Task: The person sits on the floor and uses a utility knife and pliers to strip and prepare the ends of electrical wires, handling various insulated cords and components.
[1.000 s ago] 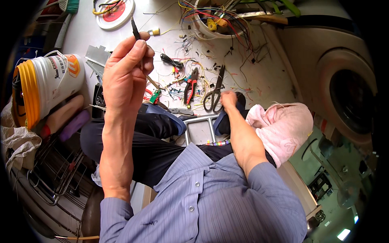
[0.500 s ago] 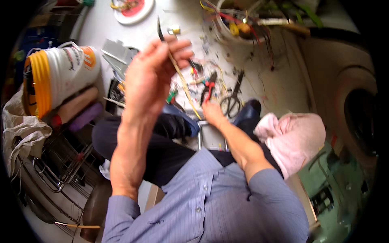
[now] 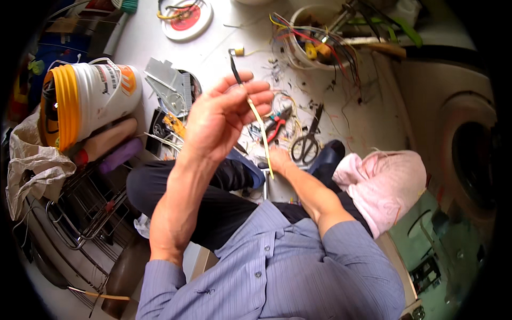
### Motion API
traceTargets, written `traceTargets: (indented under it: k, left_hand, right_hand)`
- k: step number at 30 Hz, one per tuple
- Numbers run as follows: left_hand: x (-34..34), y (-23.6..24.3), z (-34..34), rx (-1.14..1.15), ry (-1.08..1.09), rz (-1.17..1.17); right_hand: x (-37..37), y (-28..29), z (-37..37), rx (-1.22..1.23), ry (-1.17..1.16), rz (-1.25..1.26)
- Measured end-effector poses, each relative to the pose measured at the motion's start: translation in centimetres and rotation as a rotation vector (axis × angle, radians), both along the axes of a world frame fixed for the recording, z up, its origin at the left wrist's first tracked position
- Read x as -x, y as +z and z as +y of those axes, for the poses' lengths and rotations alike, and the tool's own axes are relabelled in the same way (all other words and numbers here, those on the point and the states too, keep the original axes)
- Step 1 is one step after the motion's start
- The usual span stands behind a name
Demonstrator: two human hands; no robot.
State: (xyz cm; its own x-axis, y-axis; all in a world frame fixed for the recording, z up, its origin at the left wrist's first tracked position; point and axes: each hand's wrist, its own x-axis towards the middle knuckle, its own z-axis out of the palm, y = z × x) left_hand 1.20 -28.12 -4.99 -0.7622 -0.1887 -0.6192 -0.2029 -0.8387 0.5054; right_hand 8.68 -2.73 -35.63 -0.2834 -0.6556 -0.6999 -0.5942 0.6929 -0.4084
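Raised in front of me, my left hand [image 3: 226, 109] pinches a yellow wire [image 3: 265, 140] between thumb and fingers, its other fingers loosely spread. The wire's black-covered end [image 3: 234, 68] sticks up past the fingertips, bent at the tip, while the yellow length hangs down toward my lap. Lower, between my knees, my right hand [image 3: 279, 160] is closed near a metal frame [image 3: 266, 184]. A small dark piece shows beside its fingers, but what it grips is hidden. Red-handled pliers [image 3: 278, 128] and black scissors [image 3: 306, 145] lie on the floor just beyond it.
At left a white bucket with a yellow rim [image 3: 98, 96] lies tipped on its side. A tub of wires [image 3: 296, 56] stands at the far right, and a white lid [image 3: 205, 26] lies far left. Wire scraps litter the floor. A pink cloth [image 3: 389, 186] covers my right knee.
The left hand has shifted right and nearer with the wire, whose lower end now hangs over the right hand. The right hand has drawn back from the pliers, which stay on the floor.
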Motion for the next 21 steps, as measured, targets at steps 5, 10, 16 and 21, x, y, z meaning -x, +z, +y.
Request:
traceTargets:
  k: [5, 10, 16, 21]
  left_hand:
    - [0.0, 1.0, 0.6, 0.038, 0.014, 0.062]
    - [-0.1, 1.9, 1.7, 0.059, -0.054, 0.145]
    - [-0.3, 2.7, 5.9, -0.084, -0.25, 0.273]
    - [-0.5, 2.9, 8.9, -0.126, -0.335, 0.376]
  right_hand:
    - [5.7, 0.8, 1.9, 0.21, -0.074, -0.035]
    - [13.0, 7.0, 2.1, 0.204, -0.353, 0.027]
    - [18.6, 20.9, 1.4, 0.702, -1.111, -0.537]
    - [17.3, 33.7, 4.0, 1.185, -1.147, -0.803]
